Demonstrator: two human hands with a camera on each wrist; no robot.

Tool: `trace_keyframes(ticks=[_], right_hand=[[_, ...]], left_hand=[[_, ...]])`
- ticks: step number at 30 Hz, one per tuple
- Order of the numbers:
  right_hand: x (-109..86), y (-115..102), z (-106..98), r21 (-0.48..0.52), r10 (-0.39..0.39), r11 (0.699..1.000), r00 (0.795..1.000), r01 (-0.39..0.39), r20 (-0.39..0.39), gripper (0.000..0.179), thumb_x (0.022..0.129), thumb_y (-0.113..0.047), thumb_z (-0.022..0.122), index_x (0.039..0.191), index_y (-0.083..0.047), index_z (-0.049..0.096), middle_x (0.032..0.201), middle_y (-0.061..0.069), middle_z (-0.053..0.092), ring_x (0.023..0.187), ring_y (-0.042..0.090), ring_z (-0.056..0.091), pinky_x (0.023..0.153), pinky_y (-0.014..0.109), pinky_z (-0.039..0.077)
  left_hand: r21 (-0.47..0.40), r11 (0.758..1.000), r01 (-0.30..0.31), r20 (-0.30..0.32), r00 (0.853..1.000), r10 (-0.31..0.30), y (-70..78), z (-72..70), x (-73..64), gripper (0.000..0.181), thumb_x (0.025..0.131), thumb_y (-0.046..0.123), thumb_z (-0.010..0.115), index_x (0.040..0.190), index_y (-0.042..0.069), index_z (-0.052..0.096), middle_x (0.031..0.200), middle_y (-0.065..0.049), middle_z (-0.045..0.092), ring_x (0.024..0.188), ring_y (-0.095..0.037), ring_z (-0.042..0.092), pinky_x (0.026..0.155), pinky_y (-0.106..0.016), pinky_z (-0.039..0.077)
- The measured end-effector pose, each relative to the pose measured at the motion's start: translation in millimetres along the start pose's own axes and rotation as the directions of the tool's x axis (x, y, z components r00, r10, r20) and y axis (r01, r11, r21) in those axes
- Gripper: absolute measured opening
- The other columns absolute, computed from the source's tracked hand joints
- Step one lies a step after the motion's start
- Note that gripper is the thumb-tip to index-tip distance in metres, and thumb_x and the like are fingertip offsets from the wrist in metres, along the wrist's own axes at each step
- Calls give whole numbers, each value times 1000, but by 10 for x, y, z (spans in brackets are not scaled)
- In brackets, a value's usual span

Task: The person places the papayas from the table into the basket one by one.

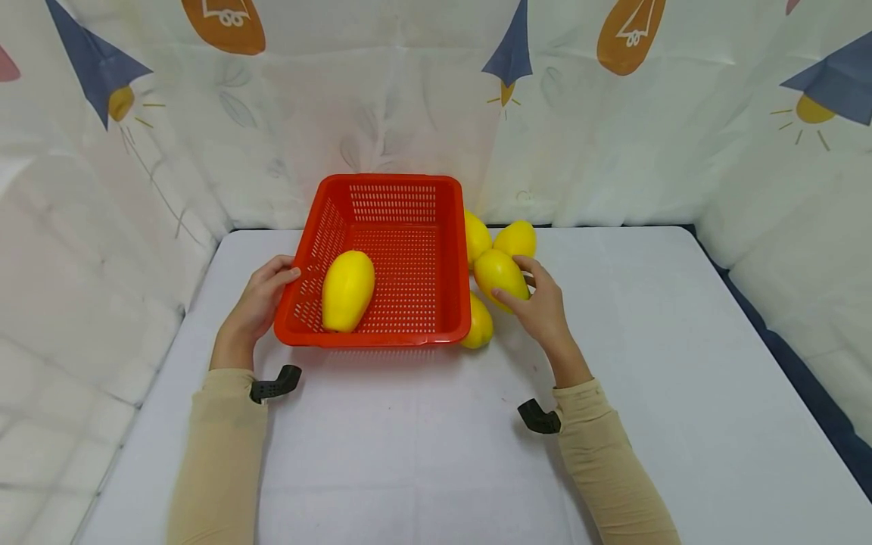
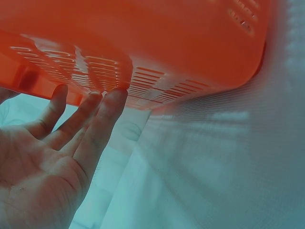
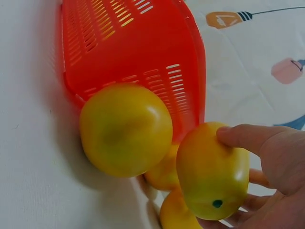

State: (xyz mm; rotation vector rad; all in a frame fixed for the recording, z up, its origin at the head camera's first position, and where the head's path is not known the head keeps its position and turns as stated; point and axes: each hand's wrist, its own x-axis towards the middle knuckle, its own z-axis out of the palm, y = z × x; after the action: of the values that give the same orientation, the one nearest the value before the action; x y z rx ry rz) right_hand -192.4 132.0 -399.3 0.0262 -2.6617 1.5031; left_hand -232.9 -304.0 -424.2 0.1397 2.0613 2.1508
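A red plastic basket (image 1: 453,257) stands on the table with one yellow mango (image 1: 348,291) lying in its left part. My left hand (image 1: 262,295) holds the basket's left side, thumb at the rim; in the left wrist view its fingers (image 2: 112,107) touch the slotted wall from outside. On the basket's right, my right hand (image 1: 543,306) grips another mango (image 1: 500,278) between thumb and fingers. Its small dark green stem spot shows in the right wrist view, where this held mango (image 3: 209,171) is beside the basket. Three more mangoes surround it: a near one (image 1: 480,324) and two behind.
The white-covered table (image 1: 409,454) extends in front of the basket and to the right. A patterned cloth (image 1: 422,98) hangs behind the table and along both sides. Black wrist mounts (image 1: 540,418) stick out from the sleeves.
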Motion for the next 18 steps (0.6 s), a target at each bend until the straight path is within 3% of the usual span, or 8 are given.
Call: trace_keyframes(ticks=[18], right_hand=[[-5,-46,-16,30,-3,1000,1000,3,-9,65,86,-29,73,142,-15,43,147,6,44,128,35,48,101,50,47]], left_hand=[[-6,1000,7,-1,1000,-7,7,5,-3,19,101,23,48,115,11,52,106,1,59,93,-10,60,78,-19,54]])
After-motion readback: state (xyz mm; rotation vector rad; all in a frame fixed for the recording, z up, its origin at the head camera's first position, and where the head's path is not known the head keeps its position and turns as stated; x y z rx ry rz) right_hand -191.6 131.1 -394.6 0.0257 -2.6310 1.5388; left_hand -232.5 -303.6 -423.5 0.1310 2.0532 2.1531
